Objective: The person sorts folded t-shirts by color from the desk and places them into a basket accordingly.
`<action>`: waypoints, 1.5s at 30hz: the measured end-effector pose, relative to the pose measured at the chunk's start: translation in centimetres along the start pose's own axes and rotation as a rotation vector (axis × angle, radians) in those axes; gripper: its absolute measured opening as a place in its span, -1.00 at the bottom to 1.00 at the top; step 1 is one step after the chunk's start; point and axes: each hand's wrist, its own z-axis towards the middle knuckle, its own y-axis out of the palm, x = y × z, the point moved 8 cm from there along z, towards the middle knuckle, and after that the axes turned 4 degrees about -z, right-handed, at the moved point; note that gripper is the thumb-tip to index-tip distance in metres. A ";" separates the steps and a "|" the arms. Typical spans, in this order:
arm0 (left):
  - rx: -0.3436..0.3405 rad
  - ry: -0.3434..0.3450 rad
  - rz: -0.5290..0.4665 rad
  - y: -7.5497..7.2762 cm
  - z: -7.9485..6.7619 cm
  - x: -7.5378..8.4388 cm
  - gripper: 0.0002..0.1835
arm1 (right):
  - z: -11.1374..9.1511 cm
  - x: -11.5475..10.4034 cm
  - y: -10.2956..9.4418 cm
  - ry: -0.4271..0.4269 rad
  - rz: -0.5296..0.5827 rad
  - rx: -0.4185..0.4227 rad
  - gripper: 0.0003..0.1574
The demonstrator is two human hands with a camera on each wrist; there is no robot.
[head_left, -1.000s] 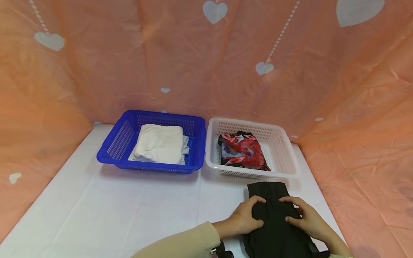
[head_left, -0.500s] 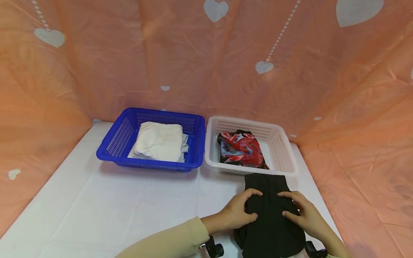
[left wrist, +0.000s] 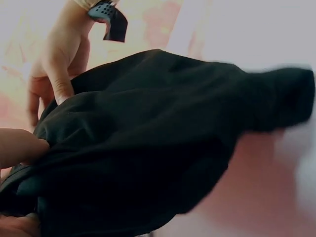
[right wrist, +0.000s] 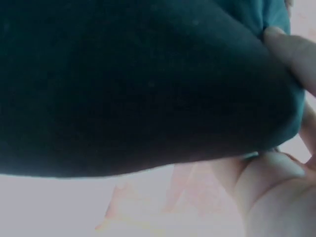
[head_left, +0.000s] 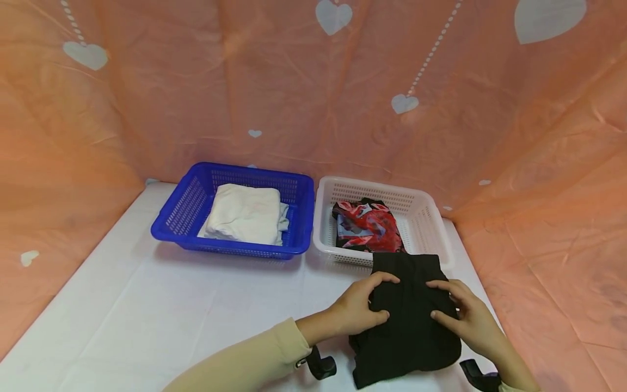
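Observation:
A folded black garment (head_left: 409, 326) is held between both hands at the lower right of the head view. Its kind is unclear. My left hand (head_left: 355, 310) grips the left side and my right hand (head_left: 472, 321) the right, thumbs on top, other fingers partly hidden by the cloth. The garment's far end overlaps the front rim of the white basket (head_left: 443, 237). In the left wrist view the garment (left wrist: 148, 123) hangs off the table, its near end drooping. The right wrist view shows its dark underside (right wrist: 138, 98) with fingers (right wrist: 296, 54) at the edge.
Inside the white basket lies a red and black patterned cloth (head_left: 369, 226). Left of it stands a blue basket (head_left: 232, 249) holding folded white cloth (head_left: 247, 215). A white-covered table (head_left: 196, 305) lies below, with an orange curtain (head_left: 294, 81) behind and at both sides.
Both hands have carried the black garment forward, up to the white basket's front edge. Its near end now shows fully in the head view. Both baskets stay put.

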 end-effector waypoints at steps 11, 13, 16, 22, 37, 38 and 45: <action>0.058 0.085 0.069 -3.6 0.9 2.6 -0.33 | 3.1 -2.1 -1.7 -0.028 0.013 0.096 -0.25; 0.075 0.087 0.067 -4.3 1.0 2.8 -0.33 | 3.7 -2.4 -1.8 -0.033 0.046 0.102 -0.26; 0.102 0.097 0.061 -5.3 1.3 3.2 -0.34 | 4.6 -3.0 -2.1 -0.055 0.054 0.118 -0.27; 0.162 0.116 0.085 -7.3 1.8 4.1 -0.35 | 6.2 -3.7 -2.9 -0.077 0.024 0.172 -0.27; 0.229 0.226 0.203 -12.9 4.7 8.1 -0.39 | 11.7 -4.7 -5.4 -0.015 0.019 0.300 -0.34; 0.231 0.240 0.207 -13.2 5.0 8.4 -0.39 | 11.9 -4.7 -5.6 -0.006 0.021 0.310 -0.34; 0.272 0.378 0.277 -14.7 6.8 10.7 -0.42 | 13.8 -4.7 -6.8 0.010 0.074 0.439 -0.38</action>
